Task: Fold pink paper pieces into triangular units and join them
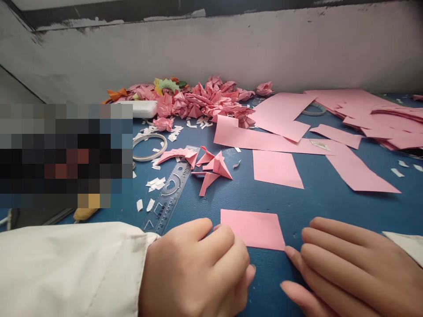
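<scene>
A small pink paper rectangle lies flat on the blue table right in front of me. My left hand, in a white sleeve, is curled with its fingers folded in, and its fingertips touch the paper's left near edge. My right hand lies flat with its fingers stretched out toward the left, the tips just at the paper's near right corner. Neither hand lifts the paper.
Folded pink paper pieces and a clear ruler lie beyond the sheet. A tape roll, white scraps, a heap of folded pink flowers and loose pink sheets fill the back by the wall.
</scene>
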A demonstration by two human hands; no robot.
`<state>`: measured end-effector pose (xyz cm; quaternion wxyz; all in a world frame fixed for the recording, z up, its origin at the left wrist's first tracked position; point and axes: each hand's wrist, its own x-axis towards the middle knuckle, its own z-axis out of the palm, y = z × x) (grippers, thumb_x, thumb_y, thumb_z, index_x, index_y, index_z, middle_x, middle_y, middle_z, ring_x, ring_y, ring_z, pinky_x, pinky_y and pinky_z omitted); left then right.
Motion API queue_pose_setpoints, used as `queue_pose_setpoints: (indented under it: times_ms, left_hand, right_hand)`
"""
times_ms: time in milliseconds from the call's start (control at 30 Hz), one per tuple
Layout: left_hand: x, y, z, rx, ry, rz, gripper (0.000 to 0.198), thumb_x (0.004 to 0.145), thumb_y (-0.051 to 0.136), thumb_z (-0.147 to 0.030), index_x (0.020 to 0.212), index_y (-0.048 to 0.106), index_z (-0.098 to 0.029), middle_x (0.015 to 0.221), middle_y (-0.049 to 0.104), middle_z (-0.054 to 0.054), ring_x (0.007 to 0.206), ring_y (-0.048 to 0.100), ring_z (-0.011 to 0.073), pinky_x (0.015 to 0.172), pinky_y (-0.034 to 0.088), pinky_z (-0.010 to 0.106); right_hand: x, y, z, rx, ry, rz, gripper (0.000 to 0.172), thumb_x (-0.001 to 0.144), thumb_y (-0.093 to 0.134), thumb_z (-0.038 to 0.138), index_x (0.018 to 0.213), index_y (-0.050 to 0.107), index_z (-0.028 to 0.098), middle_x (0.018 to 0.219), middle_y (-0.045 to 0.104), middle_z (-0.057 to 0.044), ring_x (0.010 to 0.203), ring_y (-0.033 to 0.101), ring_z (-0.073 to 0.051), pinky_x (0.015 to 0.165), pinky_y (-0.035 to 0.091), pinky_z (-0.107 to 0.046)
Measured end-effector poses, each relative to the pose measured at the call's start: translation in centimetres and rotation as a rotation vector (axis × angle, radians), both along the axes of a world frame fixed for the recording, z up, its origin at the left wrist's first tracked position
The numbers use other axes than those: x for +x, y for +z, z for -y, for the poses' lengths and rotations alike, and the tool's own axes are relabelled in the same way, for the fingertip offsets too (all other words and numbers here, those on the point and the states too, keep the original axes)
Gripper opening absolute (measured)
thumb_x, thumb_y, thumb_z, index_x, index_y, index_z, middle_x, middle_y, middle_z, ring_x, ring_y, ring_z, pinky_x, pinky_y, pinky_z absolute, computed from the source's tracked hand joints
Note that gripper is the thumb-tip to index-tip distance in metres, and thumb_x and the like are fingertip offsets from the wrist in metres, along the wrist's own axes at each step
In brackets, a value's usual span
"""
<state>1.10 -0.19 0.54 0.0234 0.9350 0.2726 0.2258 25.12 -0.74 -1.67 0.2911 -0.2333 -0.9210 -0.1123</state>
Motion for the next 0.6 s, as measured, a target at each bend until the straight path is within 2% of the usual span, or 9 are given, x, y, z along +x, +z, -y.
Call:
queue_pose_setpoints:
  times_ms: [100,200,300,367,400,500,600]
  left_hand:
    - [-0.2,0.0,0.0,0.004,0.040,0.003,0.036,0.101,0.044,-0.007,0.074,0.066,-0.015,0.063,0.057,-0.002,0.050,0.042,0.0150,0.043,0.038,0.034]
    - [-0.4,-0.1,-0.5,0.124,0.033,0.006,0.035,0.102,0.049,-0.008,0.073,0.067,-0.015,0.071,0.067,0.001,0.061,0.058,0.0172,0.052,0.048,0.035]
    - [-0.5,-0.2,-1.1,0.250,0.036,-0.026,0.027,0.106,0.052,-0.019,0.093,0.073,-0.009,0.099,0.077,0.010,0.093,0.070,0.0273,0.074,0.057,0.041]
    - [-0.5,-0.4,-1.4,0.213,0.076,-0.088,0.033,0.108,0.050,-0.029,0.112,0.071,-0.004,0.115,0.076,0.015,0.107,0.069,0.0324,0.083,0.058,0.045]
    - [-0.6,-0.4,-1.5,0.181,0.091,-0.113,0.037,0.109,0.048,-0.032,0.117,0.070,-0.003,0.120,0.074,0.016,0.110,0.068,0.0338,0.085,0.058,0.046]
    - [-0.6,-0.5,-1.6,0.122,0.094,-0.124,0.038,0.110,0.046,-0.033,0.116,0.070,-0.005,0.121,0.074,0.015,0.110,0.068,0.0346,0.085,0.058,0.048]
    - [-0.4,-0.5,-1.6,0.141,0.070,-0.090,0.033,0.109,0.048,-0.029,0.108,0.072,-0.007,0.111,0.076,0.014,0.102,0.070,0.0336,0.077,0.058,0.046]
  right_hand:
    - [-0.2,0.4,-0.2,0.021,-0.016,0.018,0.046,0.100,0.055,0.007,0.057,0.053,0.022,0.055,0.054,0.001,0.053,0.053,-0.015,0.055,0.046,-0.035]
    - [-0.1,0.5,-0.3,-0.003,-0.024,-0.010,0.042,0.099,0.055,0.007,0.060,0.052,0.023,0.057,0.055,0.002,0.053,0.053,-0.015,0.056,0.045,-0.035]
    - [0.2,0.5,-0.7,-0.034,-0.036,-0.044,0.028,0.100,0.053,0.008,0.076,0.059,0.020,0.064,0.062,0.000,0.058,0.057,-0.016,0.059,0.048,-0.035]
    - [0.3,0.4,-1.1,-0.021,-0.084,-0.019,0.012,0.101,0.054,0.011,0.095,0.064,0.015,0.077,0.071,-0.004,0.069,0.062,-0.018,0.066,0.052,-0.036]
    - [0.4,0.3,-1.3,-0.007,-0.122,0.007,0.011,0.101,0.055,0.014,0.105,0.065,0.012,0.085,0.074,-0.007,0.076,0.065,-0.020,0.070,0.053,-0.037]
    - [0.3,0.1,-1.7,0.010,-0.195,0.063,0.020,0.104,0.052,0.019,0.116,0.063,0.008,0.101,0.076,-0.012,0.088,0.069,-0.024,0.078,0.054,-0.041]
    - [0.2,0.1,-1.8,-0.033,-0.171,0.040,0.019,0.105,0.049,0.018,0.113,0.064,0.011,0.099,0.076,-0.010,0.086,0.069,-0.022,0.079,0.053,-0.039]
